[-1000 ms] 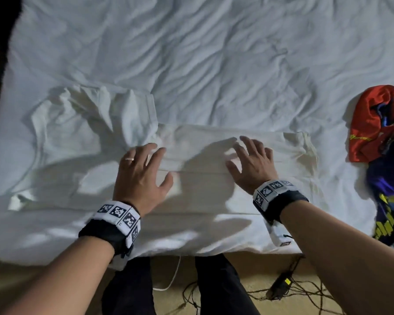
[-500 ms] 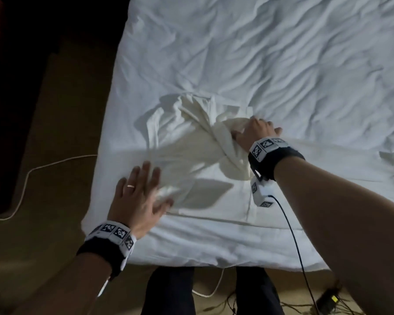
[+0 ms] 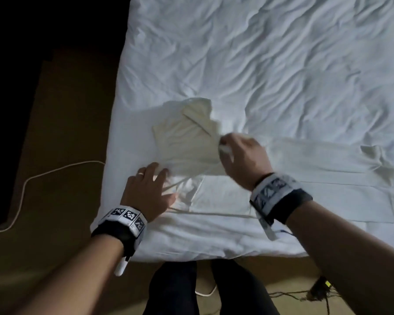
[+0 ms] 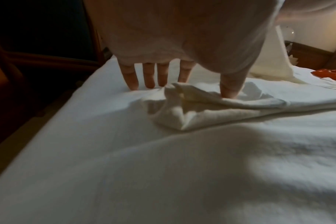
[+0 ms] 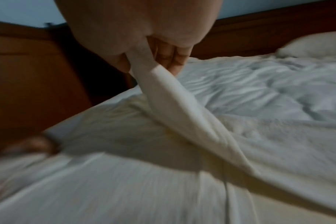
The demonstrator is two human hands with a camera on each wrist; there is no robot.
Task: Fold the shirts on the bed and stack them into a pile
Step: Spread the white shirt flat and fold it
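Your left hand (image 3: 147, 192) lay flat, fingers spread, pinning the white shirt (image 3: 293, 178) near the bed (image 3: 259, 64) corner, so the cloth likely held while your right hand (image 3: 241, 160) pinched its sleeve (image 5: 182, 106) and lifted it for folding.

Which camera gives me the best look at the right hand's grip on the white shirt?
The right wrist view: the right hand pinches a lifted strip of the white shirt between thumb and fingers. The head view shows only that hand's blurred back. The left wrist view shows the left hand pressing the shirt flat.
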